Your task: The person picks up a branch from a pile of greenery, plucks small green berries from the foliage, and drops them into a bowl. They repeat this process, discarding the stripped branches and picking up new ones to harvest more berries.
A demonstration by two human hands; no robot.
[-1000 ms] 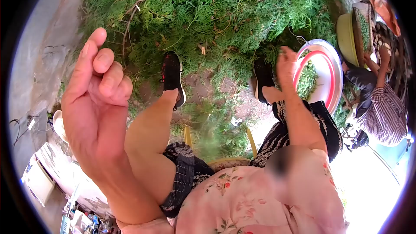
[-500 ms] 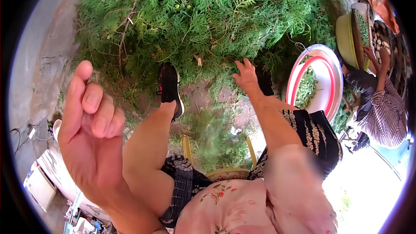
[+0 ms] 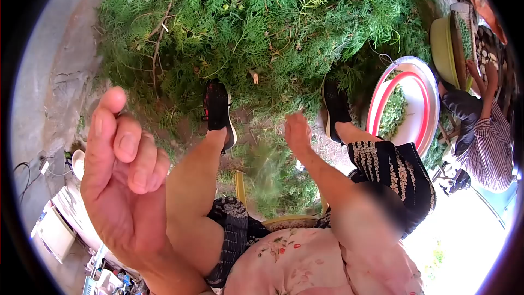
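Observation:
My left hand [image 3: 125, 158] is raised close to the camera at the left, palm side in view. Its fingers are curled and pressed together, and nothing shows in them. Between my knees, low over the littered ground, my right hand [image 3: 298, 132] is smeared by motion; its fingers and anything in them cannot be made out. Beyond both hands lies a large heap of green conifer branches [image 3: 234, 38]. Cut green sprigs [image 3: 273, 172] cover the ground below my right hand. To its right, a white basin with a red ring [image 3: 417, 104] holds green sprigs [image 3: 394, 112].
My black shoes [image 3: 218, 106] stand at the heap's near edge. At the far right, another person in a striped shirt [image 3: 488, 150] reaches toward a yellow-green tub [image 3: 443, 49]. A yellow stool edge [image 3: 289, 219] shows beneath me. A grey wall [image 3: 49, 87] bounds the left side.
My right hand has drawn back from the heap's edge, toward me and to the left. The left hand keeps its curled shape and sits slightly lower and farther right in view.

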